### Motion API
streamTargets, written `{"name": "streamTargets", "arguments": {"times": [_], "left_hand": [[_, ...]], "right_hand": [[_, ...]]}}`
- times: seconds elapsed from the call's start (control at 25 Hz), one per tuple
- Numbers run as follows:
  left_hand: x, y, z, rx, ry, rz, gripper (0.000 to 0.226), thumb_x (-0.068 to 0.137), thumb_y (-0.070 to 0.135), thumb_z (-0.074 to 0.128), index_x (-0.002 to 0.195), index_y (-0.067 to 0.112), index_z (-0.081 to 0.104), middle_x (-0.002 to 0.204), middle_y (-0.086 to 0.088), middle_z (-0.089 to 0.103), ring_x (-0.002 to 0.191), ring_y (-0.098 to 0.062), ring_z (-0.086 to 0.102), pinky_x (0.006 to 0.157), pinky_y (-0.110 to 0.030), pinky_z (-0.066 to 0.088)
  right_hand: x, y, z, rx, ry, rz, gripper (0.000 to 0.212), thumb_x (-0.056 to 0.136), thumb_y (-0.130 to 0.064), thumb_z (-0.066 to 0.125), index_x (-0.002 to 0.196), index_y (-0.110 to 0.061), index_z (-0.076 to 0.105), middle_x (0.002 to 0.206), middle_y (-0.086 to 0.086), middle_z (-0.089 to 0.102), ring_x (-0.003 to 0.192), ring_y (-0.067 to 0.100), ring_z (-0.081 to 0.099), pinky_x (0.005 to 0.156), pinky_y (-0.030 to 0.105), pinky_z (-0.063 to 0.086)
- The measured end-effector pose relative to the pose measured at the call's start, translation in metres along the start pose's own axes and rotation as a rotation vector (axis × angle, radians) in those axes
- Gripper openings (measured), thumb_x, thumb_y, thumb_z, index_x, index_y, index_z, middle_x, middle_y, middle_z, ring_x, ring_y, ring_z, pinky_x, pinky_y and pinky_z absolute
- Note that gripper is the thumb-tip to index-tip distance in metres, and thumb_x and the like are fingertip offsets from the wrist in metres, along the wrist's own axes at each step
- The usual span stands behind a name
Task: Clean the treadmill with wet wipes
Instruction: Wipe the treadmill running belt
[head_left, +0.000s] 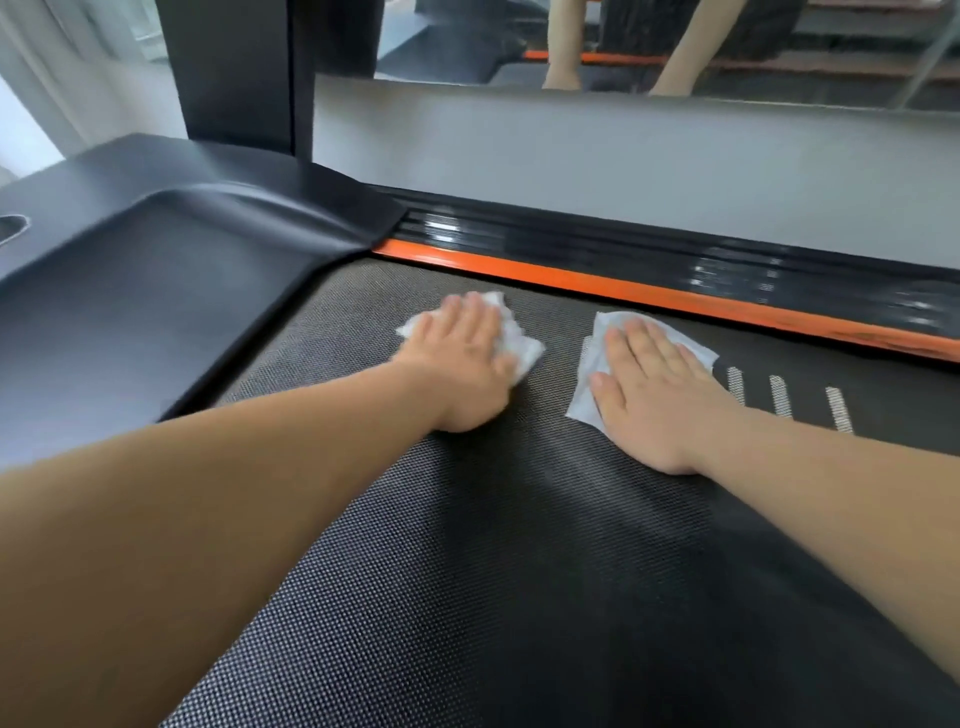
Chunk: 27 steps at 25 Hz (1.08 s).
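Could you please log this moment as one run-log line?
left hand flat on wipe | right hand flat on second wipe | both on treadmill belt

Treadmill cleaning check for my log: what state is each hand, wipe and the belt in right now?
left hand: flat, pressing a wipe
right hand: flat, pressing a wipe
left wipe: crumpled under the palm
right wipe: spread flat on the belt
treadmill belt: streaked where wiped
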<state>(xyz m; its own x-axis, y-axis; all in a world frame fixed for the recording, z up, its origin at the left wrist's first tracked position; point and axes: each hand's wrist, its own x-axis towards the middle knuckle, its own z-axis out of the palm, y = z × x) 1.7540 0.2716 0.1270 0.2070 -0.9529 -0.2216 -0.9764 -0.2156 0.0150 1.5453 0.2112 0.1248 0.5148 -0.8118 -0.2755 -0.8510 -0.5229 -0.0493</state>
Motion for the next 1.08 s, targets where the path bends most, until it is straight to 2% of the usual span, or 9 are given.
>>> {"name": "streamTargets", "arguments": {"times": [0.12,0.32,0.48,0.52,0.68,0.76,0.88,1.0,1.08], "left_hand": [[0.0,0.028,-0.004,0.063,-0.05,0.317,0.064,0.11,0.046,0.012,0.164,0.023,-0.012,0.171,0.001,-0.02,0.157,-0.018,-0.02,0.128,-0.042,-0.008],[0.029,0.006,-0.01,-0.003,-0.029,-0.149,0.068,0.107,0.047,0.01,0.163,0.017,-0.015,0.171,-0.007,-0.021,0.157,-0.024,-0.02,0.128,-0.047,-0.006],[0.001,0.049,-0.001,0.083,-0.03,0.268,0.065,0.11,0.045,0.01,0.164,0.017,-0.012,0.171,-0.003,-0.02,0.157,-0.021,-0.02,0.129,-0.044,-0.006],[0.004,0.041,-0.005,0.068,-0.037,0.295,0.064,0.11,0.046,0.01,0.164,0.02,-0.011,0.171,-0.001,-0.021,0.157,-0.018,-0.019,0.129,-0.043,-0.007],[0.023,0.003,-0.013,-0.023,-0.032,-0.079,0.066,0.108,0.045,0.011,0.164,0.016,-0.009,0.172,-0.006,-0.017,0.158,-0.022,-0.016,0.128,-0.048,-0.004],[0.01,0.026,-0.001,0.047,0.004,0.049,0.067,0.108,0.045,0.012,0.164,0.012,-0.004,0.173,-0.007,-0.012,0.159,-0.025,-0.012,0.128,-0.051,0.001],[-0.013,0.043,0.003,0.032,-0.038,0.304,0.063,0.11,0.046,0.01,0.165,0.021,-0.009,0.171,0.001,-0.018,0.157,-0.018,-0.019,0.129,-0.042,-0.007],[-0.002,0.026,-0.006,-0.007,-0.029,0.177,0.062,0.11,0.045,0.01,0.164,0.023,-0.012,0.171,0.002,-0.021,0.156,-0.014,-0.02,0.129,-0.04,-0.008],[0.003,0.022,-0.004,-0.013,-0.039,0.098,0.063,0.11,0.044,0.01,0.164,0.021,-0.013,0.171,0.0,-0.021,0.157,-0.016,-0.019,0.129,-0.041,-0.007]], "right_hand": [[0.002,-0.001,0.001,0.022,0.013,-0.012,0.066,0.107,-0.048,0.006,0.162,-0.016,-0.013,0.168,0.004,-0.023,0.155,0.017,-0.023,0.127,0.04,-0.01],[0.004,0.001,0.006,0.037,0.027,-0.019,0.067,0.106,-0.048,0.005,0.162,-0.017,-0.013,0.168,0.004,-0.023,0.155,0.018,-0.023,0.126,0.041,-0.011],[0.007,0.003,0.005,0.039,0.01,0.006,0.066,0.106,-0.049,0.004,0.161,-0.019,-0.015,0.168,0.002,-0.026,0.154,0.018,-0.025,0.126,0.041,-0.012],[0.007,0.003,0.004,0.038,0.009,0.009,0.066,0.106,-0.049,0.004,0.161,-0.019,-0.016,0.167,0.002,-0.026,0.154,0.018,-0.025,0.126,0.041,-0.012],[0.009,0.002,0.004,0.034,-0.003,-0.001,0.066,0.106,-0.047,0.006,0.161,-0.018,-0.015,0.168,0.004,-0.026,0.154,0.019,-0.024,0.126,0.043,-0.011],[0.009,0.005,0.005,0.032,-0.001,0.007,0.066,0.106,-0.048,0.007,0.161,-0.017,-0.015,0.168,0.004,-0.025,0.154,0.02,-0.023,0.126,0.043,-0.011],[0.007,0.002,0.004,0.033,0.014,-0.012,0.066,0.107,-0.048,0.006,0.161,-0.018,-0.015,0.168,0.004,-0.025,0.154,0.019,-0.024,0.126,0.042,-0.012],[0.004,0.019,0.002,0.045,0.001,0.003,0.066,0.107,-0.047,0.007,0.162,-0.017,-0.013,0.168,0.003,-0.024,0.155,0.018,-0.023,0.126,0.039,-0.012],[-0.001,0.054,0.001,0.065,-0.025,0.137,0.068,0.106,-0.048,0.007,0.162,-0.015,-0.012,0.169,0.006,-0.022,0.155,0.02,-0.02,0.127,0.04,-0.009]]}}
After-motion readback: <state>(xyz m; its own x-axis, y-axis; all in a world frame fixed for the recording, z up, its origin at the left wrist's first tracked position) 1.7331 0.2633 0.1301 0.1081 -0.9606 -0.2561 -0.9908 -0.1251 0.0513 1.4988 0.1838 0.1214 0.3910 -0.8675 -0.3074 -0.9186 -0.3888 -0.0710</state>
